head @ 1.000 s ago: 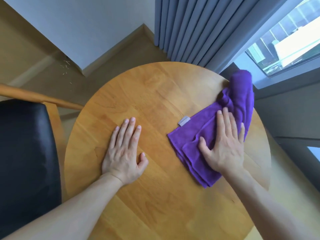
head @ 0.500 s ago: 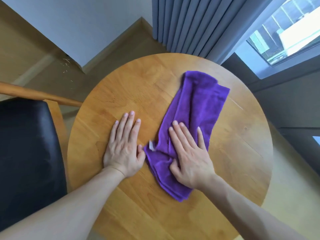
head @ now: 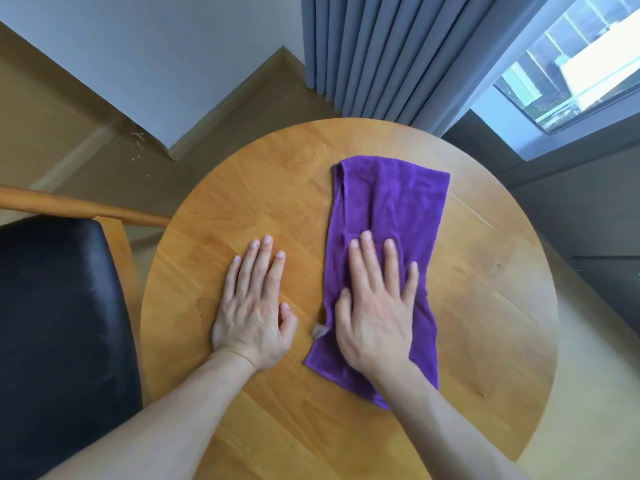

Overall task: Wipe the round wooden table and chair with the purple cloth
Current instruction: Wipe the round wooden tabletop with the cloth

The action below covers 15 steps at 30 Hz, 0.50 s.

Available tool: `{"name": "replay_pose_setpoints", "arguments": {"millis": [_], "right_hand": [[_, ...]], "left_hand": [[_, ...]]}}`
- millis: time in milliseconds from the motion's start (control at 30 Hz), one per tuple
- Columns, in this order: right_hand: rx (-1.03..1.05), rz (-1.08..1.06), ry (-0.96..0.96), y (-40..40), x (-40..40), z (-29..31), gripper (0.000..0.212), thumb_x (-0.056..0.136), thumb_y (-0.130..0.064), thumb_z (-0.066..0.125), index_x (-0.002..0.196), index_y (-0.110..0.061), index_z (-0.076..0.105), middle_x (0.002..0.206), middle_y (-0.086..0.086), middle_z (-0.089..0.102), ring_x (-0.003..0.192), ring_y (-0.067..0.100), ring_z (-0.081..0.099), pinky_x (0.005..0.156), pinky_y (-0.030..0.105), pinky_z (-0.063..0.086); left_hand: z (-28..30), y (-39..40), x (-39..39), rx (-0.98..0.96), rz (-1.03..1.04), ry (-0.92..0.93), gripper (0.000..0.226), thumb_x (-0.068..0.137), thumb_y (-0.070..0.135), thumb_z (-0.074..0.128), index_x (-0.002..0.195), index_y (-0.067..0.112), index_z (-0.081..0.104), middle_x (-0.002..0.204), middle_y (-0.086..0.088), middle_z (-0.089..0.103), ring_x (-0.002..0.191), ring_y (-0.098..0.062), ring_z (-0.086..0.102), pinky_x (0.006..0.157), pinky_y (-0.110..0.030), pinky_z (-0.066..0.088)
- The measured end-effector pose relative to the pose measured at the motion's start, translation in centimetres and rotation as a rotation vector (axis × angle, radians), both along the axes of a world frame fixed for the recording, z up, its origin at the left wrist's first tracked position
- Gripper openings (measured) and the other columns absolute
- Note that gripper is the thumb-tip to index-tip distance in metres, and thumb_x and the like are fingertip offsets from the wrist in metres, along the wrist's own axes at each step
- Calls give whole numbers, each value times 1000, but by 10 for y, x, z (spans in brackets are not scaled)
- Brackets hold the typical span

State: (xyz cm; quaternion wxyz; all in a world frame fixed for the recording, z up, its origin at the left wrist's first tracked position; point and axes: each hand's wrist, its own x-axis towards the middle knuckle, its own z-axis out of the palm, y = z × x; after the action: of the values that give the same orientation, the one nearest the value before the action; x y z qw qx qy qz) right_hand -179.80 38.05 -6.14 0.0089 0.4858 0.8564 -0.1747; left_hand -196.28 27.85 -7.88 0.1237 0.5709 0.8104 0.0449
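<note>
Pressing purple cloth (head: 388,237) flat on round wooden table (head: 485,306), mid-top, your right hand (head: 375,313) stays unclenched, fingers straight. Left hand (head: 252,306) rests flat, released, beside it. Judging: table wipe underway; chair (head: 59,306) untouched.

The round worktop (head: 485,306) is varnished wood with a soft sheen and visible grain. The purple cloth (head: 391,209) looks like soft, matt, napped fabric. The chair (head: 55,306) has a glossy black leather-like seat and a smooth wooden frame.
</note>
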Motion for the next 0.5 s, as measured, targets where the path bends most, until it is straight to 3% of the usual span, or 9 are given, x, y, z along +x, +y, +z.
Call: {"name": "replay_pose_setpoints", "arguments": {"millis": [133,233,400,500], "right_hand": [[-40,421,-6,-17,48,-1,73,95,-38,46,163,-22,24,172,-7,12,159,22,6,124,59,13],[-27,571,-34,16,81,1,77,92,-43,53,162,-25,27,171,-9,17,159,21,10,126,55,13],[37,285,2,51,74,-4,77,86,-42,53,159,-23,37,168,-7,26,158,24,14,123,59,19],[61,-15,-28,40,35,-8,78,82,-40,50,157,-21,38,169,-6,26,159,23,11,127,55,9]], "left_hand": [[1,2,2,22,12,-16,86,76,29,48,156,2,33,170,-16,17,158,-29,13,127,-52,16],[-1,2,1,50,20,-27,86,74,28,48,155,2,34,170,-16,18,158,-29,14,126,-51,16],[0,1,0,34,18,-35,85,76,30,46,156,2,34,170,-15,17,158,-29,13,126,-53,16],[2,2,2,16,22,-26,85,77,30,46,156,2,33,170,-16,18,158,-29,13,126,-53,16]]}}
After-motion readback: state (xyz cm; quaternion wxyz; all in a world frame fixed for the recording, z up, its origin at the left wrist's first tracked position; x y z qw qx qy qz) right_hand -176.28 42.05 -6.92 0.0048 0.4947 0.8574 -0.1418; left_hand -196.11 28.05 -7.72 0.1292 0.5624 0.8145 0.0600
